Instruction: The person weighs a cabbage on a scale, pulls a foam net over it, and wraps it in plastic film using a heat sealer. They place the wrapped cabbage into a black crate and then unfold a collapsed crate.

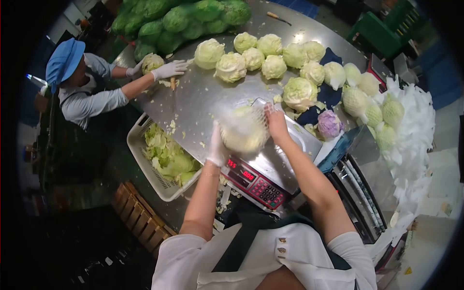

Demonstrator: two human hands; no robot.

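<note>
A pale green cabbage (241,137), smeared by motion, is held between my hands above the digital scale (261,181). My left hand (217,146), in a white glove, presses against the cabbage's left side, its fingers partly hidden. On the right side, my right hand (275,123) has its fingers closed on a white foam net sleeve (261,118) that lies around part of the cabbage. Red digits glow on the scale's panel. Beyond the scale sit a larger cabbage (299,94) and a purple cabbage (329,123).
Trimmed cabbages (230,66) line the steel table (193,111), with green net sacks (174,26) behind. White foam sleeves (411,130) pile at right. A crate (166,193) of leaves stands lower left. A knife (279,18) lies at the back. A co-worker (92,87) handles a cabbage at left.
</note>
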